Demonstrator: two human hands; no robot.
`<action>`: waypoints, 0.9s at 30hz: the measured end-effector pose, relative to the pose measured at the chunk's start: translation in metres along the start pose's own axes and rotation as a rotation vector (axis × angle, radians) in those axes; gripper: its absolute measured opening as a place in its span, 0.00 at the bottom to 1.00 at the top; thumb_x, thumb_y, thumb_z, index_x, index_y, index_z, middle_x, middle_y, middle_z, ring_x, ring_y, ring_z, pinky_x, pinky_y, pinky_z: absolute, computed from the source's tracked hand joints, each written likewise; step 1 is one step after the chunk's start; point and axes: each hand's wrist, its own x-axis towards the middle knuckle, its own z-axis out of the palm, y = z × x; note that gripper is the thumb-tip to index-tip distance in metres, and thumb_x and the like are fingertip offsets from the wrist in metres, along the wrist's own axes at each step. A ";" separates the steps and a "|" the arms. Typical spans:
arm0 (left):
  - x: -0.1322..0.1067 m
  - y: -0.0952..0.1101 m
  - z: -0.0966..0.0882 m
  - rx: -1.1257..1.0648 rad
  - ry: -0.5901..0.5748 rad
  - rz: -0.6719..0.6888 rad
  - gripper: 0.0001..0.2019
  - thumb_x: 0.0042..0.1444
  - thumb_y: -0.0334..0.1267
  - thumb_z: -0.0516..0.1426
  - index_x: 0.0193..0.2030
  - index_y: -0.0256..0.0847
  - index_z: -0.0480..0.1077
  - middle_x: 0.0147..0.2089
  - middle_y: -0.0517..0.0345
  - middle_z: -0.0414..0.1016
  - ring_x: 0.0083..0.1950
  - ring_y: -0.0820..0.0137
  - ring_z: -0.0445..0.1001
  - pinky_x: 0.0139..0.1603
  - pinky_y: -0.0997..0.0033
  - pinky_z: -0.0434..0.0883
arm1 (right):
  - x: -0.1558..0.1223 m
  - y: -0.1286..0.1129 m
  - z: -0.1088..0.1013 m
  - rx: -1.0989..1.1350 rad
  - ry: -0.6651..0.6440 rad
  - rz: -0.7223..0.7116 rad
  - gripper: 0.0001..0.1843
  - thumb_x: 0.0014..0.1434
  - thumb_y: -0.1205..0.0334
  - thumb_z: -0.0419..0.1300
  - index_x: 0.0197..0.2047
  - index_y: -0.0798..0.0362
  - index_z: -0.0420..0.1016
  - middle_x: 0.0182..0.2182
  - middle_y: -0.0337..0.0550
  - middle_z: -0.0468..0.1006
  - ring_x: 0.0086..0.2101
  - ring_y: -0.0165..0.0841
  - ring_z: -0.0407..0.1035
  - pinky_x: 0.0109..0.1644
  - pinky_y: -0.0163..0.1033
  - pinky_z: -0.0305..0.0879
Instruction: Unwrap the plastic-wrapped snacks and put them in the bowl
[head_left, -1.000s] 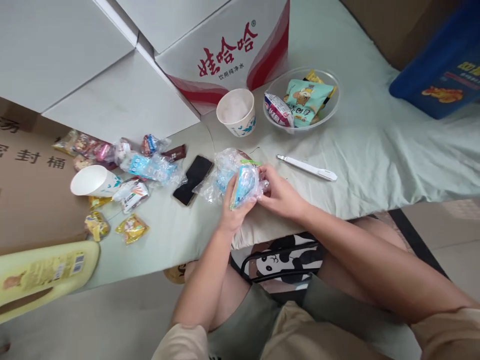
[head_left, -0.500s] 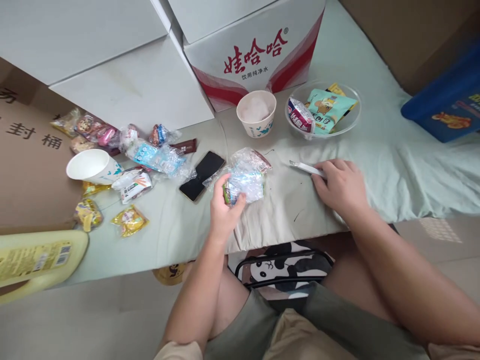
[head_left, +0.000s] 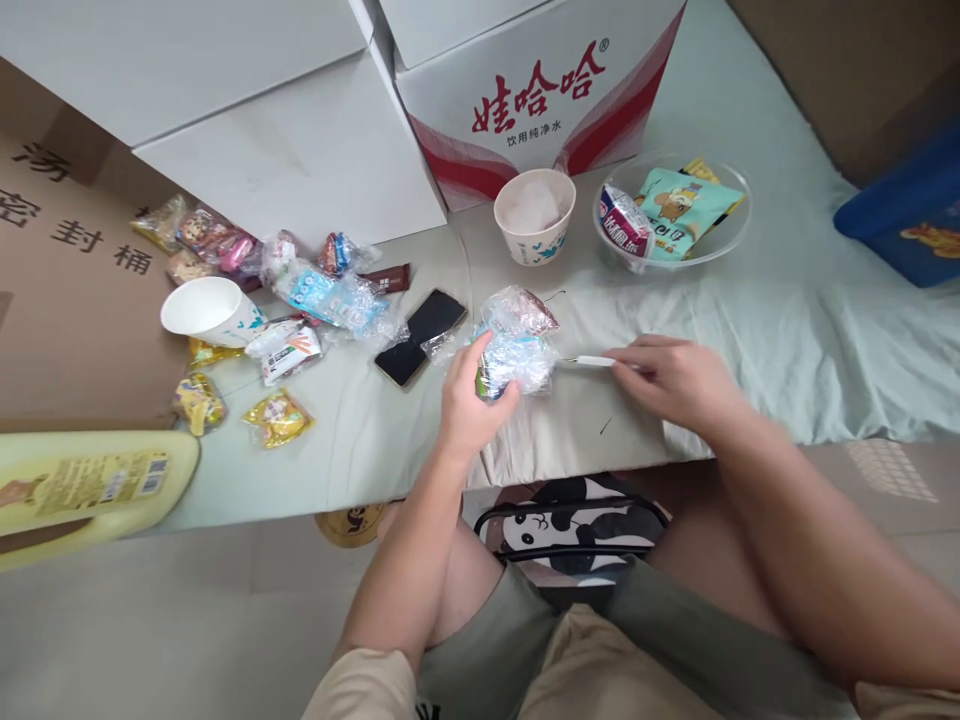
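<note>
My left hand (head_left: pixel 472 405) grips a bundle in crinkled clear plastic wrap (head_left: pixel 531 366), thumb in front and fingers behind, on the cloth. Blue and green print shows through the wrap. In my right hand (head_left: pixel 682 380) is a slim white utility knife (head_left: pixel 596 361), its metal tip pointing left at the bundle's right side. Whether the tip touches the plastic I cannot tell. Behind the bundle lies a reddish-brown wrapped packet (head_left: pixel 536 310). A dark phone (head_left: pixel 435 318) rests to its left, partly under loose plastic.
A paper cup (head_left: pixel 535 235) with whitish contents stands behind, beside a clear bowl (head_left: pixel 731 225) of snack packets. Leftward lie several wrapped snacks (head_left: pixel 279 417), a tipped paper cup (head_left: pixel 206 310) and a yellow jug (head_left: pixel 97 490). Boxes (head_left: pixel 555 110) line the back; a blue container (head_left: pixel 892 220) stands right.
My right hand has brought the knife left, close to the bundle, and turned it more level. My left hand still holds the bundle. The whole view has shifted slightly.
</note>
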 end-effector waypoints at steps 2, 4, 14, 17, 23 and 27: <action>0.000 -0.004 -0.002 0.029 0.044 0.016 0.31 0.54 0.47 0.66 0.63 0.45 0.66 0.61 0.44 0.69 0.62 0.54 0.72 0.61 0.50 0.72 | 0.000 0.014 -0.005 -0.124 0.130 0.084 0.16 0.64 0.55 0.54 0.42 0.48 0.83 0.38 0.49 0.82 0.36 0.43 0.73 0.39 0.47 0.63; 0.000 -0.005 -0.002 0.053 0.068 0.046 0.35 0.48 0.54 0.69 0.61 0.43 0.68 0.64 0.41 0.65 0.64 0.51 0.69 0.63 0.47 0.71 | 0.000 0.019 -0.006 -0.163 0.258 0.116 0.15 0.63 0.56 0.55 0.44 0.49 0.82 0.41 0.52 0.81 0.43 0.48 0.73 0.45 0.52 0.64; -0.001 0.017 0.008 -0.479 -0.115 -0.191 0.12 0.66 0.49 0.56 0.42 0.43 0.71 0.37 0.53 0.83 0.42 0.64 0.83 0.51 0.58 0.78 | 0.004 -0.026 0.026 0.181 0.005 -0.290 0.14 0.67 0.59 0.56 0.52 0.48 0.78 0.53 0.49 0.80 0.54 0.45 0.72 0.57 0.52 0.62; 0.001 0.009 0.001 -0.418 -0.031 -0.264 0.14 0.65 0.53 0.57 0.41 0.44 0.71 0.30 0.59 0.79 0.26 0.72 0.76 0.30 0.70 0.73 | 0.005 -0.018 0.022 0.203 0.050 -0.251 0.14 0.69 0.60 0.53 0.43 0.48 0.81 0.48 0.48 0.83 0.49 0.43 0.75 0.54 0.50 0.63; 0.007 0.002 -0.019 -0.086 -0.184 -0.058 0.11 0.61 0.48 0.59 0.39 0.43 0.74 0.28 0.61 0.73 0.31 0.69 0.73 0.37 0.67 0.71 | 0.008 0.002 0.002 0.210 0.215 0.099 0.12 0.65 0.62 0.53 0.42 0.49 0.79 0.40 0.49 0.83 0.41 0.43 0.77 0.46 0.47 0.68; 0.004 0.001 -0.026 0.174 -0.296 0.011 0.13 0.55 0.41 0.63 0.48 0.44 0.76 0.38 0.57 0.74 0.41 0.64 0.75 0.46 0.62 0.71 | 0.008 0.007 -0.004 0.191 0.347 0.272 0.12 0.65 0.62 0.51 0.42 0.48 0.76 0.40 0.50 0.82 0.39 0.44 0.75 0.45 0.48 0.69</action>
